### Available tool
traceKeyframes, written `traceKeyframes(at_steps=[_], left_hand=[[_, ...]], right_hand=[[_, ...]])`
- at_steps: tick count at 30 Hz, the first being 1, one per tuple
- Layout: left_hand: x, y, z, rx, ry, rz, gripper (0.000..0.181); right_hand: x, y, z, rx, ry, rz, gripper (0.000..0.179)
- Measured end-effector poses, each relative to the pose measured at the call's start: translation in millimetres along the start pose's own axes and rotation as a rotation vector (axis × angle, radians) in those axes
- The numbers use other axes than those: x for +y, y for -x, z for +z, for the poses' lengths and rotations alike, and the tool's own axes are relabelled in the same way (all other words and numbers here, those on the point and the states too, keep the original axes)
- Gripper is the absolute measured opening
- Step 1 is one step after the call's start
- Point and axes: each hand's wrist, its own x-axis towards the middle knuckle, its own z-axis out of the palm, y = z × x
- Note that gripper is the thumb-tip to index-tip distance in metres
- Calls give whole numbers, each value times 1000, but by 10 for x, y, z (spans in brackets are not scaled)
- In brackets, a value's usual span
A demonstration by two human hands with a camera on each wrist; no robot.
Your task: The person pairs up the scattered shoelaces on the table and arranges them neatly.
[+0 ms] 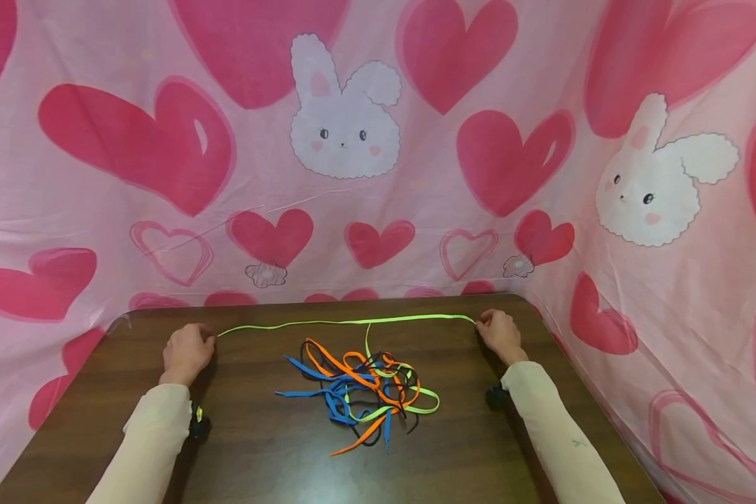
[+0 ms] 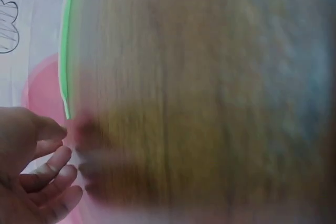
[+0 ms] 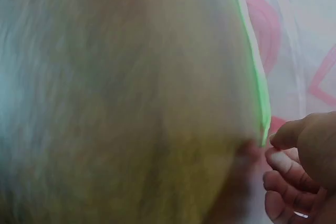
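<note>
A yellow-green shoelace [image 1: 416, 318] lies stretched across the far part of the table, slightly bowed at its right end. Beside its left tip is my left hand [image 1: 189, 350], its fingers loosely bent. A small gap shows in the left wrist view between that thumb and the lace tip [image 2: 67, 111]. My right hand [image 1: 500, 332] is at the other end, fingers loosely curled, with the lace tip [image 3: 263, 139] just beside the thumb and forefinger. Nearer the middle lies a tangled heap of orange [image 1: 346, 365], blue [image 1: 337, 402], black and yellow-green laces.
The brown wooden table [image 1: 258, 469] has rounded far corners. Pink cloth [image 1: 428, 189] printed with hearts and white rabbits hangs behind it and along the right side. One yellow-green strand [image 1: 368, 343] runs from the heap up to the stretched lace.
</note>
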Motion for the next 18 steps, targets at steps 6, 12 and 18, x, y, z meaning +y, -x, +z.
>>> traceKeyframes(at_steps=[6, 12, 18], left_hand=[[43, 39, -38, 61, 43, 88, 25], [393, 76, -48, 122, 112, 143, 25], [881, 137, -35, 153, 205, 224, 21]], right_hand=[[-170, 30, -55, 2, -56, -100, 26], [-538, 120, -62, -47, -179, -264, 19], [-903, 304, 61, -252, -250, -451, 14]])
